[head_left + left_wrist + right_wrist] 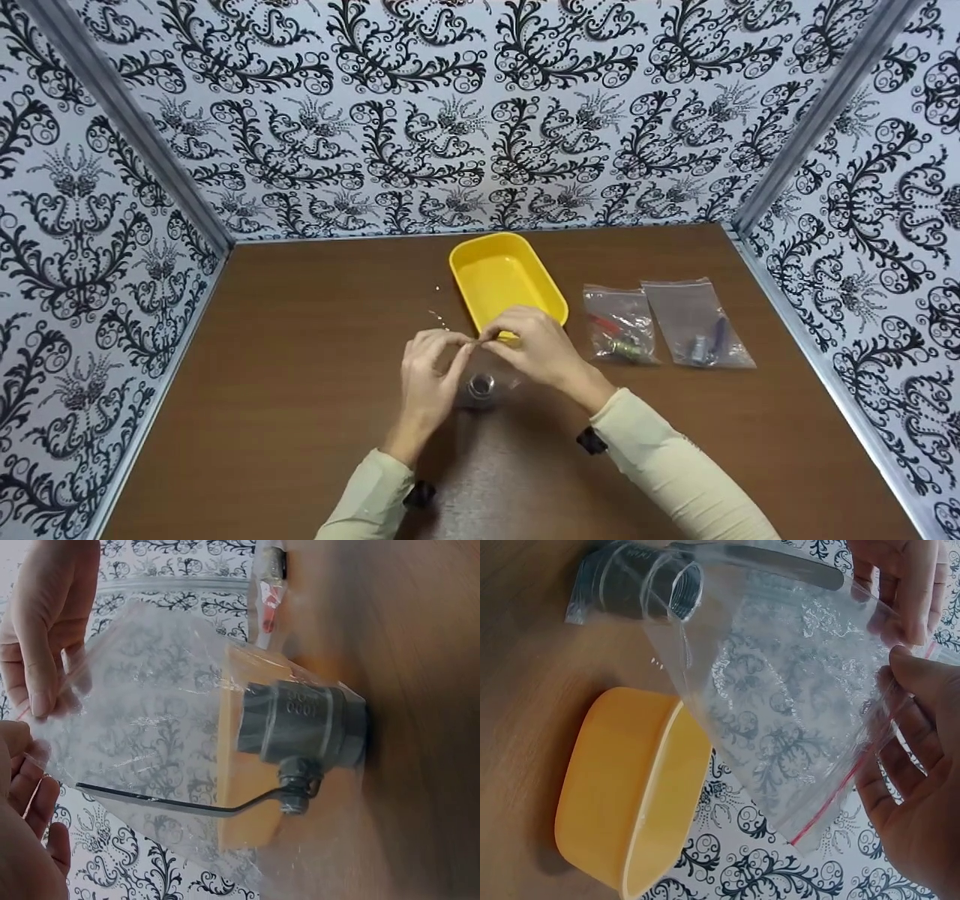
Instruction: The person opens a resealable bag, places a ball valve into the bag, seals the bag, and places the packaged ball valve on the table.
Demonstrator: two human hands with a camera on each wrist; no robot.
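A clear zip bag (780, 690) with a red line along its top stands upright on the table. Inside, at the bottom, a metal ball valve (304, 724) with a long flat lever handle (165, 801) shows through the plastic. My left hand (431, 371) pinches the bag's top edge between thumb and fingers. Close beside it, the right hand (536, 346) pinches the same edge, fingertips nearly meeting the left ones. In the right wrist view, the red strip (840, 791) runs out from under the right fingers. Whether the seal is closed cannot be made out.
Behind the hands sits a yellow plastic tray (469, 289). To the right lie two more zip bags, one with red and greenish items (619, 326), one with grey and dark blue items (701, 326). Small pale specks (439, 319) lie left of the tray. Patterned walls (420, 112) enclose the brown table (300, 390).
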